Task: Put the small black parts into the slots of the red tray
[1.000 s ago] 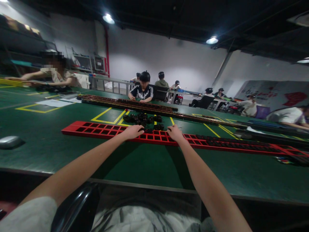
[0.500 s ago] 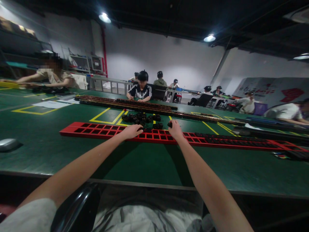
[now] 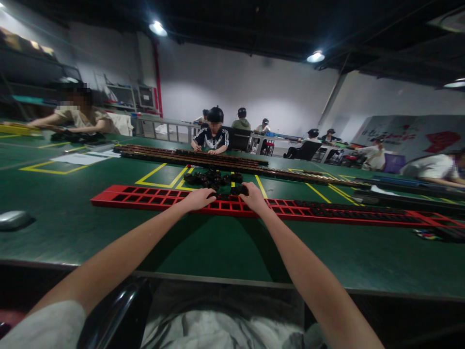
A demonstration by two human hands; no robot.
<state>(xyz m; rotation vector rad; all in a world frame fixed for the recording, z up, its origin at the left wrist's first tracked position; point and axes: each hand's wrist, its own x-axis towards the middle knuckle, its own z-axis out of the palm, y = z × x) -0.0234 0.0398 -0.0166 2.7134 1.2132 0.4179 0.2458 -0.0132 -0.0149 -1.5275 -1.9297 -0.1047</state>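
Note:
A long red frame (image 3: 105,198) with rows of rectangular openings lies across the green table in front of me. Small black blocks (image 3: 337,209) fill many openings along its right part. My left hand (image 3: 201,199) rests over the frame's middle, its fingers curled down at a dark piece that I cannot make out. My right hand (image 3: 255,198) is closed around a small black piece (image 3: 240,190) just above the frame's far edge. Behind the hands lies a loose pile of black parts (image 3: 209,179).
Long dark brown rails (image 3: 192,156) lie behind the pile, and black bars (image 3: 392,198) at the right. A grey computer mouse (image 3: 13,219) sits at the left, papers (image 3: 78,158) farther back. A person (image 3: 214,135) sits opposite; others work around the room.
My right hand has moved left, towards the left hand, with the small black piece. The left hand has stayed almost in place.

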